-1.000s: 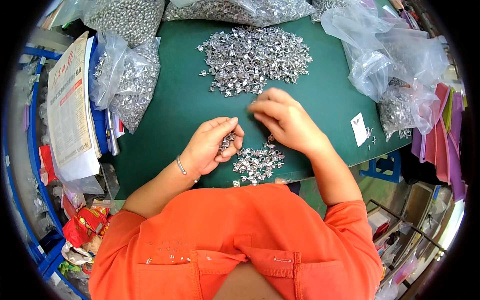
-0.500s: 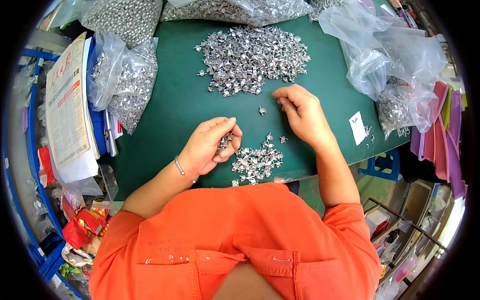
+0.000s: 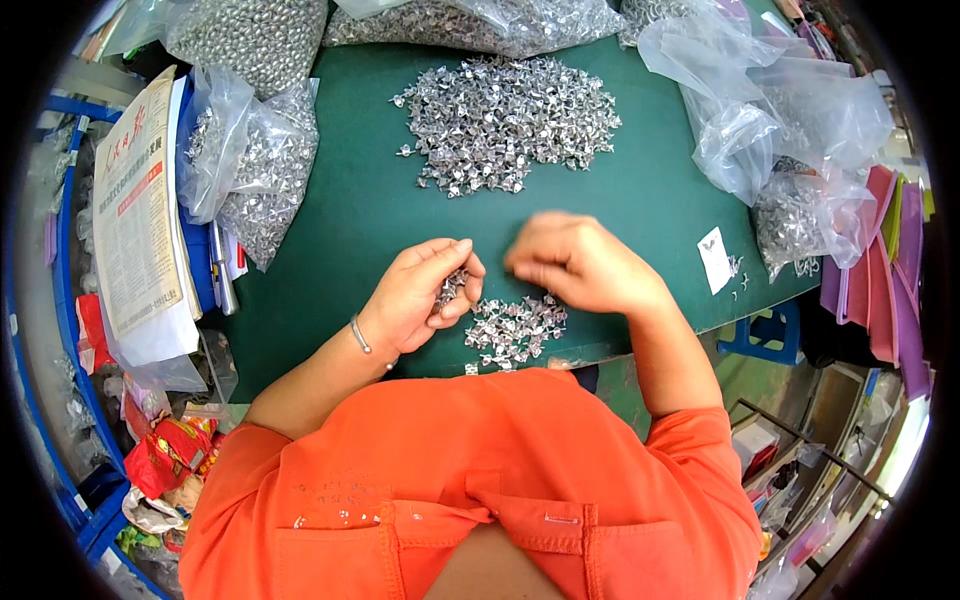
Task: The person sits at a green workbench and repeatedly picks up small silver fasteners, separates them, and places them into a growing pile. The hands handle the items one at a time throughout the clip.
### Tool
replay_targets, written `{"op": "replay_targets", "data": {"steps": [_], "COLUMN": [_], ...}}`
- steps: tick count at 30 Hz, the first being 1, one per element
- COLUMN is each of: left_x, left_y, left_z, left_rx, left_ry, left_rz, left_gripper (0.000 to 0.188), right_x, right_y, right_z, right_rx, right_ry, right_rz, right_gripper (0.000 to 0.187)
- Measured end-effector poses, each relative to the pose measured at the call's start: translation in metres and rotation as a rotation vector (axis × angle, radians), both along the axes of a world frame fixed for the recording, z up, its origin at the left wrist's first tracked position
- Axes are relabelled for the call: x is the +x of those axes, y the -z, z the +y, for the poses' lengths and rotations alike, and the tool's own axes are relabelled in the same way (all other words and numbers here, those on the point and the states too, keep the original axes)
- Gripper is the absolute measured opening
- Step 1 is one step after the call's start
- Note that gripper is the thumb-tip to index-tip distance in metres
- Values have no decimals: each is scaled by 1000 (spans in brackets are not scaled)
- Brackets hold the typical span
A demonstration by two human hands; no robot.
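Note:
My left hand (image 3: 418, 292) is curled around several small silvery metal pieces (image 3: 452, 287), which show between thumb and fingers. To its right, my right hand (image 3: 575, 258) hovers over the table with its fingers bent and smeared by motion; whether it holds anything does not show. Just below it lies a small heap of winged silvery metal pieces (image 3: 515, 330) near the table's front edge. Farther back spreads a much larger pile of similar metal pieces (image 3: 510, 125).
The green table (image 3: 350, 180) carries clear bags of metal parts (image 3: 265, 170) at left, a long bag (image 3: 470, 28) at the back and another bag (image 3: 800, 215) at right. A newspaper stack (image 3: 140, 210) stands at left, a small white card (image 3: 714, 258) at right.
My right hand has moved left and toward me, from beside the large pile to above the small heap. The lone piece between the piles no longer shows. My left hand stays nearly still.

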State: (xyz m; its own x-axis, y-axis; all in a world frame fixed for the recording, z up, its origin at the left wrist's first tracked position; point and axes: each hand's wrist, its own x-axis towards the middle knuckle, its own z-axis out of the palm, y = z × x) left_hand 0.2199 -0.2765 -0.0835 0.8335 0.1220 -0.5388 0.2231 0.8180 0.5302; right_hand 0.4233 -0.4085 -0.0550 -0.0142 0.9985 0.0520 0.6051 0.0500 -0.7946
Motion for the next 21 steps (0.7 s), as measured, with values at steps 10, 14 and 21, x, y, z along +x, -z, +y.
{"op": "replay_targets", "data": {"steps": [10, 14, 21], "left_x": [0, 0, 1], "left_y": [1, 0, 0], "left_z": [-1, -1, 0], "left_rx": [18, 26, 25], "left_ry": [-5, 3, 7], "left_rz": [-3, 9, -7], "left_gripper": [31, 30, 30], "right_x": [9, 9, -11], "right_y": [19, 14, 16], "right_z": [16, 0, -12], "right_rx": [266, 157, 114], "right_ry": [201, 163, 412], "right_rz": [-247, -99, -321], "right_gripper": [39, 37, 8]}}
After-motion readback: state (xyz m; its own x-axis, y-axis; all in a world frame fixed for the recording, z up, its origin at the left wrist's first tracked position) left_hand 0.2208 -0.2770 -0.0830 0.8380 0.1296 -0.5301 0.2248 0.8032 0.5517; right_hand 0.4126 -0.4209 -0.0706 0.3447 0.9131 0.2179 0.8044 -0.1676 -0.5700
